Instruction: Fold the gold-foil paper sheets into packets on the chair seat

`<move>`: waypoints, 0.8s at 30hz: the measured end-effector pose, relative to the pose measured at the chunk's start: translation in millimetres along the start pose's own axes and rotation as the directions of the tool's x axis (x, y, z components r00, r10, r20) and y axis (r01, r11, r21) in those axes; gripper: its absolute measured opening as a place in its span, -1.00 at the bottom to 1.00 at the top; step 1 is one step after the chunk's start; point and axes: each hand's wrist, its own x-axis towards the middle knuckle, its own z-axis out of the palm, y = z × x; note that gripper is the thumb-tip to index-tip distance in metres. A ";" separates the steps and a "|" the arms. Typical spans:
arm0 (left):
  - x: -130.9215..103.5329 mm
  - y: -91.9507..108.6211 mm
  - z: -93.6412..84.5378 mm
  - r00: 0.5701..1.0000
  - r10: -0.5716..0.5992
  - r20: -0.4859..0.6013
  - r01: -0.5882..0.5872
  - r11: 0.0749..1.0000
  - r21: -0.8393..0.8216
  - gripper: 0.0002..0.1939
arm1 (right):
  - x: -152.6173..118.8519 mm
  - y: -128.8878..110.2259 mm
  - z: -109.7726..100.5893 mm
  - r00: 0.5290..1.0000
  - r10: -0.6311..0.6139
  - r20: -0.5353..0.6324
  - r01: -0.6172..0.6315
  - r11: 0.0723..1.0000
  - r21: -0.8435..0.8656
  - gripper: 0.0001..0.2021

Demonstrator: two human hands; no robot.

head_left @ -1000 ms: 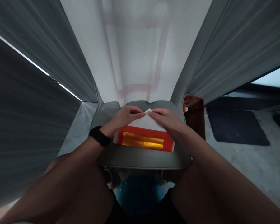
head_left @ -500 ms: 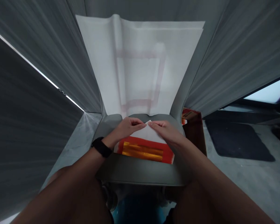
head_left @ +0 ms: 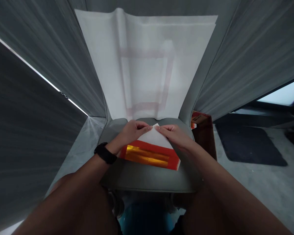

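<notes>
Head view: left hand [head_left: 131,129] pinching top corner of red-and-gold paper [head_left: 149,154] flat on grey stool [head_left: 147,178]; right hand [head_left: 175,133] pressing opposite flap. Folding corners to centre, probably. Next: crease firmly along both edges.

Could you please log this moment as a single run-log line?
left hand: pinching folded paper | right hand: pressing fold | paper: red-gold, on grey seat | behind: white sheet

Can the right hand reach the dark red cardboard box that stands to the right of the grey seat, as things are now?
Probably yes. The right hand presses the folded red and gold paper on the grey seat; the dark red cardboard box stands just beside it, with nothing between them. The hand would have to let go of the paper.
</notes>
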 end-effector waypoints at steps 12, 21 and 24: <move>0.6 -2.4 -10.6 0.958 0.038 -0.285 -0.030 0.999 0.031 -0.77 | -1.0 -2.9 -6.7 0.997 0.003 0.082 0.004 0.996 -0.085 -0.45; -15.9 6.7 -22.9 0.937 0.045 -0.347 -0.044 0.999 0.012 -0.82 | -3.8 -1.2 -16.2 0.967 0.108 0.232 -0.088 0.992 -0.094 -0.48; -17.3 5.5 -27.7 0.917 0.056 -0.395 -0.062 0.998 0.000 -0.82 | -6.7 -3.4 -20.2 0.940 0.147 0.308 -0.144 0.989 -0.031 -0.50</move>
